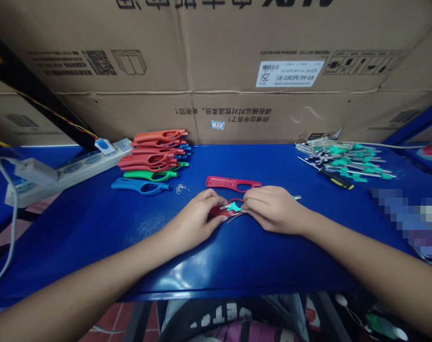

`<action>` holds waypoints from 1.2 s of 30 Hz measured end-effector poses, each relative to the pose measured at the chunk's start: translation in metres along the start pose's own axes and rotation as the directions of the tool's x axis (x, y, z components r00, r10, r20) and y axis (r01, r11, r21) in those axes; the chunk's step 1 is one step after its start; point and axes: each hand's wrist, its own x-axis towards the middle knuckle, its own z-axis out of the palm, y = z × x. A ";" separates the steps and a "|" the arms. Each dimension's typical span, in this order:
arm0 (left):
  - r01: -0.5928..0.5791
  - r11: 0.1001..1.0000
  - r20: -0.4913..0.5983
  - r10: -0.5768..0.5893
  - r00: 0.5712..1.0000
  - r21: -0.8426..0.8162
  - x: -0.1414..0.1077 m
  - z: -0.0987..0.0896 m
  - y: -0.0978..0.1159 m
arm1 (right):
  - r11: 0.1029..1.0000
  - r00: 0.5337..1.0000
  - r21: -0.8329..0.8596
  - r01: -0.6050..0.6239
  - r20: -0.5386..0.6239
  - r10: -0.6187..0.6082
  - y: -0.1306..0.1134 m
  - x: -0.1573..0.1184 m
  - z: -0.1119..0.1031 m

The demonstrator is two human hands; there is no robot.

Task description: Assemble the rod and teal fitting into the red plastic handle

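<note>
On the blue table (158, 266), the person's two hands meet near the middle over a red shell (217, 212), which lies just above the surface or on it; which of the two cannot be told. The left hand (203, 216) comes in from 8 o'clock, its grip pinching the shell's 9 o'clock end between thumb and fingers. The right hand (274, 209) comes in from 4 o'clock, its grip pinching a teal insert (234, 206) at the 3 o'clock end; whether it holds the shell as well is hidden by the fingers. The insert sits between both sets of fingertips, within the shell's outline, with thin wires (234, 213) along its 6 o'clock side. A silvery rod end (297, 197) pokes out past the right hand toward 2 o'clock.

At 12 o'clock from the hands, close by, lies a second red shell (233, 184) with an oval opening. Small metal screws (181, 189) are scattered between 9 and 10 o'clock. Beyond them, toward 10 o'clock, a pile of coloured casings (148, 161) runs from orange and red to green, with a blue casing (140, 185) nearest the person. Toward 2 o'clock lies a heap of teal parts with metal rods (358, 161), a black-and-yellow screwdriver (335, 179) at its near edge. A white power strip (73, 167) lies further out between 9 and 10 o'clock, and a cardboard box (166, 109) stands across the 12 o'clock side.
</note>
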 end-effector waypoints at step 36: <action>-0.186 0.911 0.041 0.184 0.982 0.367 -0.009 0.004 0.007 | 0.991 0.953 -0.126 0.049 0.304 -0.008 -0.007 0.003 -0.013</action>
